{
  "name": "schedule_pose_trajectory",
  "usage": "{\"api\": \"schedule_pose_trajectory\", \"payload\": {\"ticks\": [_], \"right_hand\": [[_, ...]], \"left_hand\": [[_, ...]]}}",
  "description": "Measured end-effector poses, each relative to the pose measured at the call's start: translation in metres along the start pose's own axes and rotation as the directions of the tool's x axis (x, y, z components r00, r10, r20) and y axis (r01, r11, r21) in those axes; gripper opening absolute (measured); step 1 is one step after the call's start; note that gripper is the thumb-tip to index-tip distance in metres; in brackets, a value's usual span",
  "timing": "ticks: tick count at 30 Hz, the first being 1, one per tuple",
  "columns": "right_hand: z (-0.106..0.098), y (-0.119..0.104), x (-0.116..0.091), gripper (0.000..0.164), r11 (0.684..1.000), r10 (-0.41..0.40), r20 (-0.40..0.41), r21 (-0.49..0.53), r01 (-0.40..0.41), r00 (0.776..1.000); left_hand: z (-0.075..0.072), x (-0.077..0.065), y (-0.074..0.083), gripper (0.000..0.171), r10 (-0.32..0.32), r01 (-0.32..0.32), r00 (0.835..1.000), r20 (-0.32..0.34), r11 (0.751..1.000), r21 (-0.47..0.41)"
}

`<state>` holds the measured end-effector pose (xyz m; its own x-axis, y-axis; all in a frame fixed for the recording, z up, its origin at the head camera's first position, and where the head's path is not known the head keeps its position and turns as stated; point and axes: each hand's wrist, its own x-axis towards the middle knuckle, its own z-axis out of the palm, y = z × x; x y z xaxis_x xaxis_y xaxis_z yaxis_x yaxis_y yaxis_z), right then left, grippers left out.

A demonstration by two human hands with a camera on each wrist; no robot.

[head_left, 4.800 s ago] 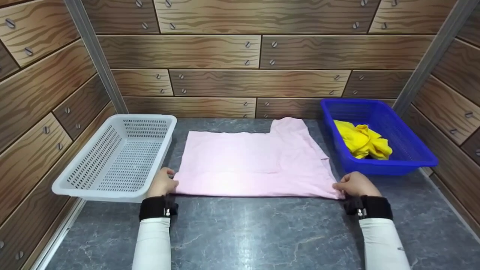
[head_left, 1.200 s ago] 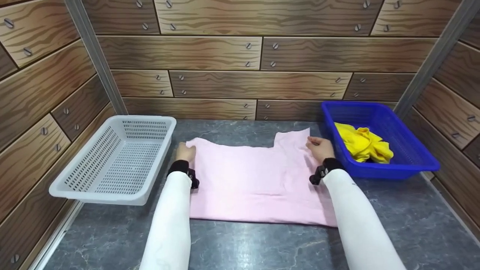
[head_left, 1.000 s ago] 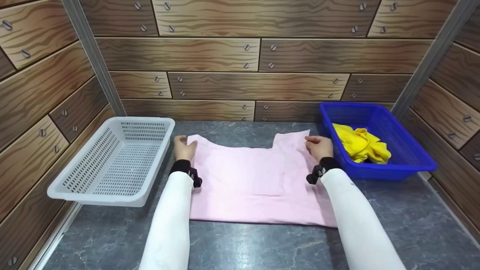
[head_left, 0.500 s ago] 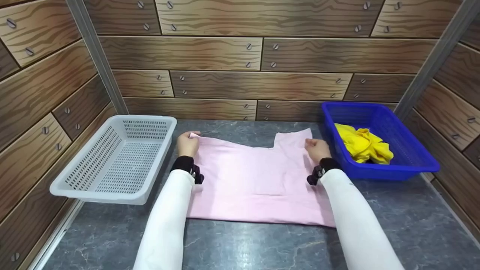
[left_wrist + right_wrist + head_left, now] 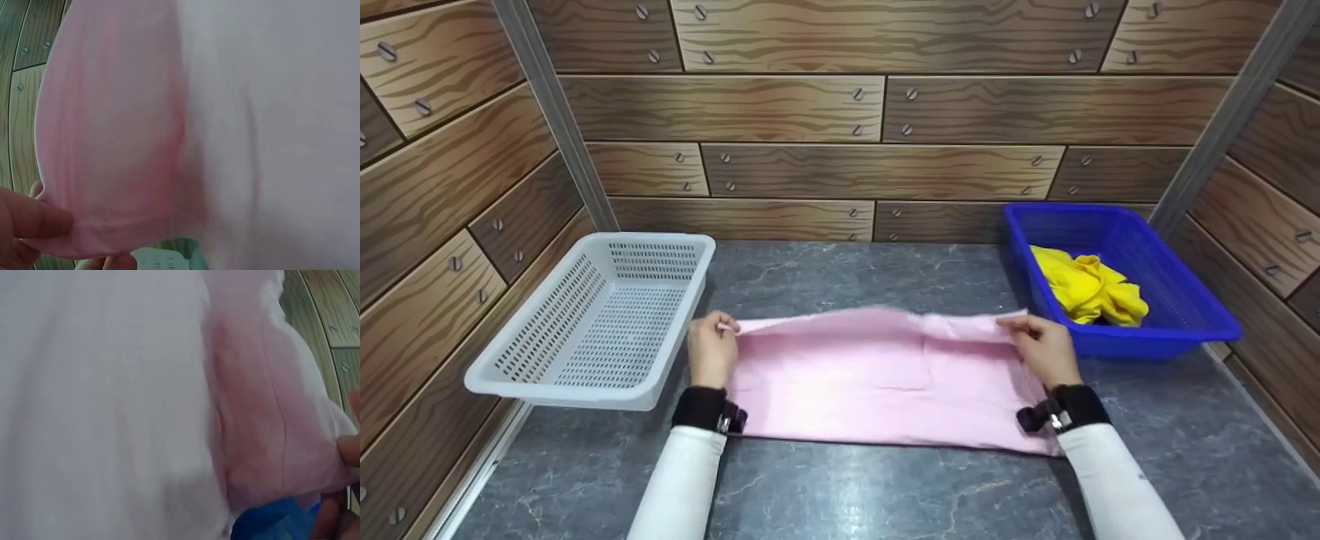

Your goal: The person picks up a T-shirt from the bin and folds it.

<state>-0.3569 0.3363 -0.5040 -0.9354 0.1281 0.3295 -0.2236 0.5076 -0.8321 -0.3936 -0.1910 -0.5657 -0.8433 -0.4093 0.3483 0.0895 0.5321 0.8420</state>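
A pink shirt (image 5: 847, 405), partly folded, lies on the grey table with its far edge raised and curling toward the near side. At its far left corner my left hand (image 5: 712, 349) pinches the cloth between thumb and fingers. My right hand (image 5: 1042, 349) does the same at the far right corner. The lifted edge bows up in the middle. In the left wrist view, the pinched cloth (image 5: 107, 140) hangs in a fold by the fingertips. The right wrist view shows a sagging fold with a seam (image 5: 281, 433) beside the thumb.
A white perforated basket (image 5: 559, 390) stands at the left, close to my left hand. On the right, a blue basket (image 5: 1155, 337) holds a crumpled yellow cloth (image 5: 1087, 289). Wood-patterned walls (image 5: 787, 169) enclose the table (image 5: 840, 495) at the back and sides.
The shirt's far edge lay flatter and farther back; both hands now hold it up and have drawn it toward the near side. Earlier the whole shirt was slid nearer. The baskets stay put.
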Motion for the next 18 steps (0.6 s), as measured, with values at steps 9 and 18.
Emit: {"api": "schedule_pose_trajectory", "payload": {"ticks": [9, 18], "right_hand": [[-0.026, 0.092, 0.015, 0.015, 0.990, 0.138, 0.362, -0.060, -0.124, 0.922], [-0.019, 0.012, -0.010, 0.064, 0.975, 0.195, 0.212, 0.065, -0.213, 0.958]], "left_hand": [[-0.031, -0.006, -0.017, 0.027, -0.179, 0.120, 0.936, 0.303, 0.972, 0.202], [-0.045, -0.009, -0.007, 0.027, -0.251, 0.280, 0.913, 0.322, 0.959, -0.047]]}}
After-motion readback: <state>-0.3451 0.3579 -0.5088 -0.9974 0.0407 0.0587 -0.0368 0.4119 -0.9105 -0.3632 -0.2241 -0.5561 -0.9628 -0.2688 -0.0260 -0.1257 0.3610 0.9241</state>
